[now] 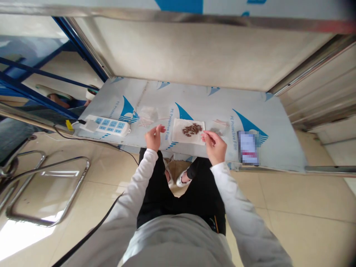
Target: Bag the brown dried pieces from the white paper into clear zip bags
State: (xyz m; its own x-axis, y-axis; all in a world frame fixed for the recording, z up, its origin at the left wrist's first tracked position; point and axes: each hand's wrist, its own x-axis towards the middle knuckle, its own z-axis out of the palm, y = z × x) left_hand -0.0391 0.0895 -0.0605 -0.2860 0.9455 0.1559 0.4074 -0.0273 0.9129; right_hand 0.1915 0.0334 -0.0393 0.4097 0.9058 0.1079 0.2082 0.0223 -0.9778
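The person's right hand [214,144] hung over the right edge of the white sheet [178,137], close to the worktop's front edge, while the left hand [154,138] was above that same edge, apart from the sheet's left side. Open room ran behind the sheet to the worktop [189,98]'s back edge. On the sheet's right half lay the pile of brown bits [191,129], small, dark and longish, loosely heaped with a few strays. The right thumb and forefinger were drawn together beside the pile; whether they pinched anything could not be told. The left fingers were half curled, thumb near forefinger, and any hold there was also unclear. Both forearms reached forward from below. Farther out, crumpled clear plastic [149,114] lay behind the left hand, a blurred phone [248,148] near the front right corner, and a power strip [109,125] toward the front left corner.
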